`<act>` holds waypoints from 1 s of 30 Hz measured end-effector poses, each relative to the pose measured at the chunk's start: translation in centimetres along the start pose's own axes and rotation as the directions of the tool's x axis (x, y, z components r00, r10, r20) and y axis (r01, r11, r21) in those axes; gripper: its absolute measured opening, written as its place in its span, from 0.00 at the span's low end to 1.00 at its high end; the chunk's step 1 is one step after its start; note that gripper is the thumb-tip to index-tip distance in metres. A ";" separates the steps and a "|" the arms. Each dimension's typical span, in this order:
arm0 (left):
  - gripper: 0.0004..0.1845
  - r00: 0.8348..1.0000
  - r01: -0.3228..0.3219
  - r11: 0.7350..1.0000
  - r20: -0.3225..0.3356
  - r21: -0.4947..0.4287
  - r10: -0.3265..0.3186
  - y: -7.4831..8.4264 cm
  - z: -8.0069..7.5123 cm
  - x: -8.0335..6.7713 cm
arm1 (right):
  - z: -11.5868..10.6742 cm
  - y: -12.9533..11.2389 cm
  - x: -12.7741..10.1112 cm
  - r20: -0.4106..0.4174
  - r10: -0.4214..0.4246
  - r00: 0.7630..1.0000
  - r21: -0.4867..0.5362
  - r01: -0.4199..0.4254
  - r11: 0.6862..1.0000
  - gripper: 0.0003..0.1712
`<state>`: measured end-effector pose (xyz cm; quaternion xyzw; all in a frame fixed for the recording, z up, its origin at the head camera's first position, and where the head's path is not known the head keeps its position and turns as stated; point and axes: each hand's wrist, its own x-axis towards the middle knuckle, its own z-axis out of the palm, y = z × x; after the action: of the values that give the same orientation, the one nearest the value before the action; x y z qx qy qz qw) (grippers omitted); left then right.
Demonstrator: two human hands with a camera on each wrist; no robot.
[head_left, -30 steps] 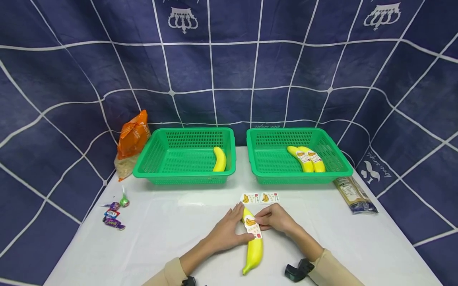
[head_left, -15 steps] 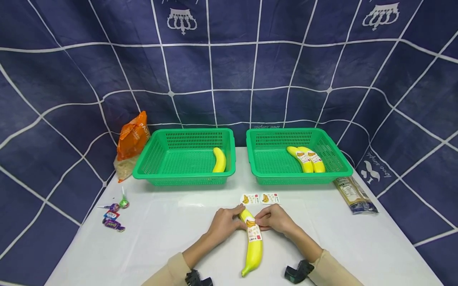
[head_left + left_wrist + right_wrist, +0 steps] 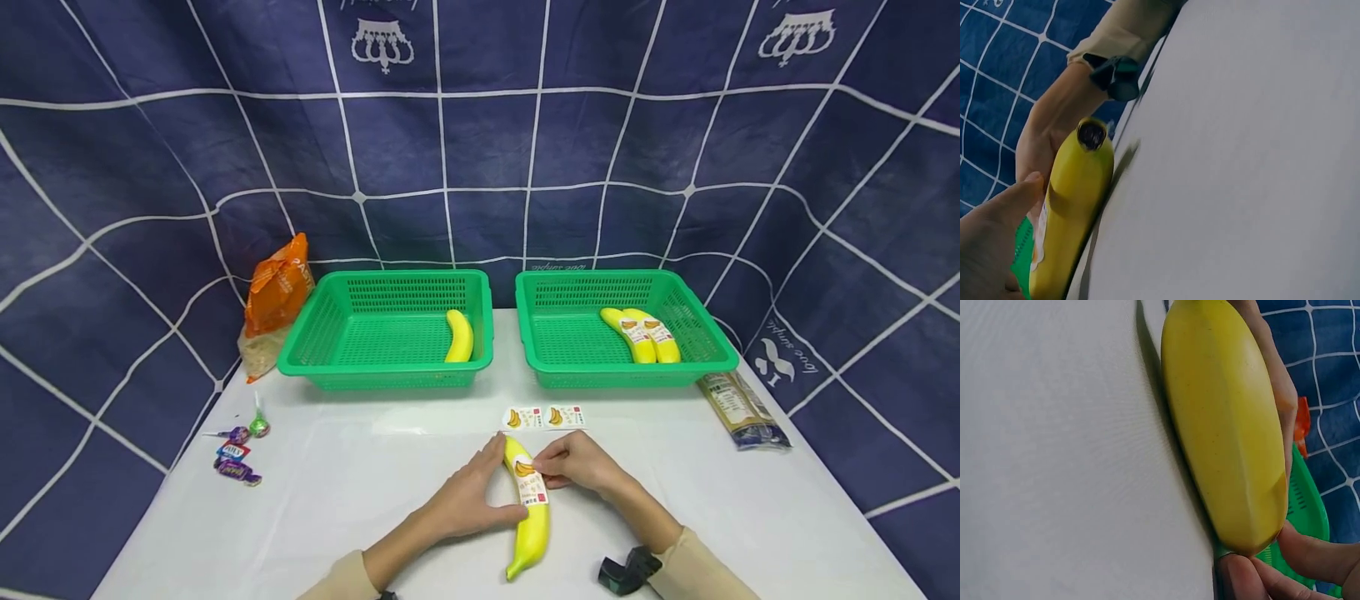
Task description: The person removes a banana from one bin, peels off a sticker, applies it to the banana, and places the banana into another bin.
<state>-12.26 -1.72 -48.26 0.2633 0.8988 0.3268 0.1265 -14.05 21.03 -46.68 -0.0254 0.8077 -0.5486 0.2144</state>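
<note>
Here, closest in on the white counter (image 3: 337,500), a yellow banana (image 3: 531,525) lies lengthwise, its dark-tipped end toward the person and its other end pointing away. A white label (image 3: 531,485) with a small banana picture wraps over its upper half. The left hand (image 3: 468,492) lies along the banana's left side with fingers mostly straight, fingertips reaching up by the far end and the thumb pressing on the fruit near the label; the left wrist view shows that thumb (image 3: 1013,200) flat against the peel. The right hand (image 3: 577,462) comes in from the other side, its fingers curled and pinching the label's edge against the banana. In the right wrist view the fingertips (image 3: 1235,578) meet at the banana's end.

Just past the hands, a strip of two more banana stickers (image 3: 544,417) lies flat on the counter. Off to the left, near the counter's edge, sits a small heap of wrapped sweets (image 3: 238,454), and at the right edge a dark packet (image 3: 742,408).

Farther back stand two green baskets side by side. The left basket (image 3: 322,333) holds one plain banana (image 3: 459,335) against its right wall; the right basket (image 3: 697,333) holds two labelled bananas (image 3: 641,333) touching each other. An orange bag (image 3: 277,287) leans beside the left basket, before the dark blue checked cloth (image 3: 480,133).
</note>
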 end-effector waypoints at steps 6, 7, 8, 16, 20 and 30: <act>0.64 0.999 -0.021 0.998 0.034 0.059 0.019 -0.1 0.5 -0.4 | 0.2 -0.4 -0.2 -0.013 -0.011 1.000 -0.019 0.011 1.000 0.14; 0.64 0.999 -0.025 0.998 0.032 0.066 0.023 -0.1 0.6 -0.5 | 0.2 -0.4 -0.2 -0.018 -0.014 1.000 -0.023 0.013 1.000 0.14; 0.64 0.999 -0.028 0.997 0.032 0.070 0.026 -0.2 0.6 -0.5 | 0.3 -0.5 -0.3 -0.026 -0.017 1.000 -0.032 0.016 0.999 0.15; 0.63 0.999 -0.043 0.997 0.032 0.058 0.041 -0.1 0.6 -0.6 | 0.6 -1.7 -0.9 -0.145 -0.062 0.988 -0.233 0.027 0.972 0.24; 0.63 0.998 -0.046 0.997 0.034 0.069 0.043 -0.1 0.6 -0.7 | 1.1 -2.2 -1.4 -0.129 -0.080 0.988 -0.315 0.035 0.948 0.31; 0.63 0.998 -0.051 0.995 0.026 0.083 0.049 -0.1 0.5 -0.6 | 2.8 -2.7 -2.3 -0.128 -0.094 0.987 -0.454 0.026 0.890 0.36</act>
<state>-11.59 -1.85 -48.67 0.2945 0.9032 0.2891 0.1178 -11.44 18.15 -44.35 -0.0591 0.9252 -0.3529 0.1260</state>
